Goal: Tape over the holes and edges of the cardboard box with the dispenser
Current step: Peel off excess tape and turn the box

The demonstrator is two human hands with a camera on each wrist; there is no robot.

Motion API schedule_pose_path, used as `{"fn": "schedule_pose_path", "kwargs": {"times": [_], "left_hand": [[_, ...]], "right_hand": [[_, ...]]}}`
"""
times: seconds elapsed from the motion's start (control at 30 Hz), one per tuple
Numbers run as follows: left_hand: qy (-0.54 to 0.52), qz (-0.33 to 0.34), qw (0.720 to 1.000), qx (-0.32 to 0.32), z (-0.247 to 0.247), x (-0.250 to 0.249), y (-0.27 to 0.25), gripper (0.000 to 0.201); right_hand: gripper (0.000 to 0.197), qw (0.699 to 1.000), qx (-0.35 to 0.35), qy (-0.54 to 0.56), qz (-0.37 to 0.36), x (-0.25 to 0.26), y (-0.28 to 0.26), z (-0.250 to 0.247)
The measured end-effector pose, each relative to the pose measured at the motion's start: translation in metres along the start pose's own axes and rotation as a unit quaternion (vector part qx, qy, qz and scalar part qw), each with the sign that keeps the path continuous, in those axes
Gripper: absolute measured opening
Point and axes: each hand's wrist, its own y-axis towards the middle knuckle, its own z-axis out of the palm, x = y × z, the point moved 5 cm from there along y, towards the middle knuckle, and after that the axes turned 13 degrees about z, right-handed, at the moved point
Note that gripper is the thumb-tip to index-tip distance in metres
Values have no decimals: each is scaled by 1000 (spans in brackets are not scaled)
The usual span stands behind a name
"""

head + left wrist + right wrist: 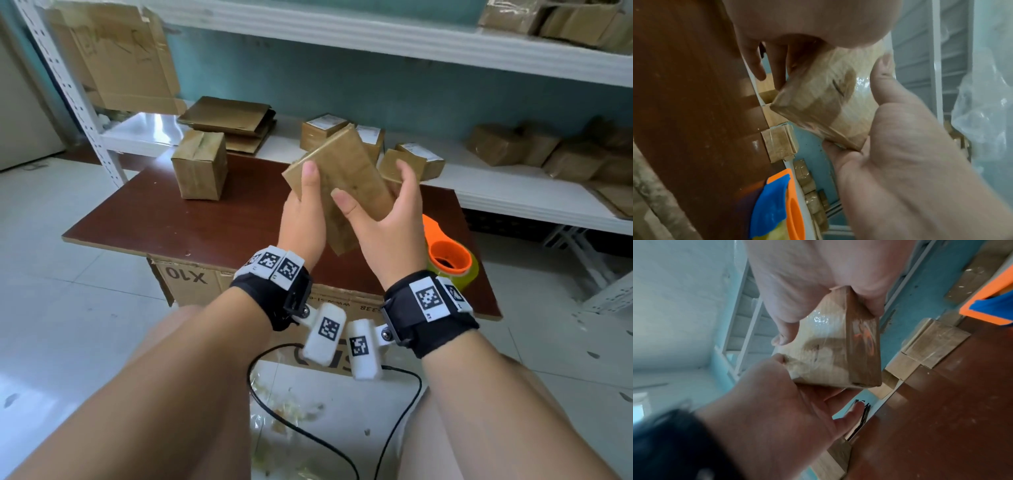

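A flat cardboard box [346, 171], glossy with clear tape, is held tilted in the air over the brown table [205, 219]. My left hand [305, 195] grips its near left end, thumb on the top face and fingers hidden underneath. My right hand [376, 188] holds the right side, thumb on top and fingers curled round the far edge. The wrist views show the box [818, 104] [838, 353] pinched between both hands. The orange tape dispenser [445, 257] with its yellowish roll lies on the table's right end, partly hidden behind my right wrist.
Another taped box [200, 164] stands on the table's far left. Behind it, a low white shelf [496, 192] carries several small parcels and flattened cardboard [226, 120]. A big carton [191, 281] sits under the table. A black cable [308, 428] runs across the floor by my knees.
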Motion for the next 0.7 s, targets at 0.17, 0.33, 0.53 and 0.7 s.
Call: {"fn": "schedule_pose_path", "kwargs": {"times": [0.17, 0.33, 0.53, 0.7], "left_hand": [[53, -13, 996, 66, 11, 19, 3, 98], [55, -4, 996, 68, 3, 12, 14, 90], [-9, 20, 999, 43, -2, 4, 18, 55], [-15, 33, 991, 131, 1, -2, 21, 50]], "right_hand": [[94, 998, -37, 14, 53, -7, 17, -9], [64, 999, 32, 15, 27, -2, 24, -4], [96, 995, 70, -70, -32, 4, 19, 6], [95, 997, 2, 42, 62, -5, 23, -4]]}}
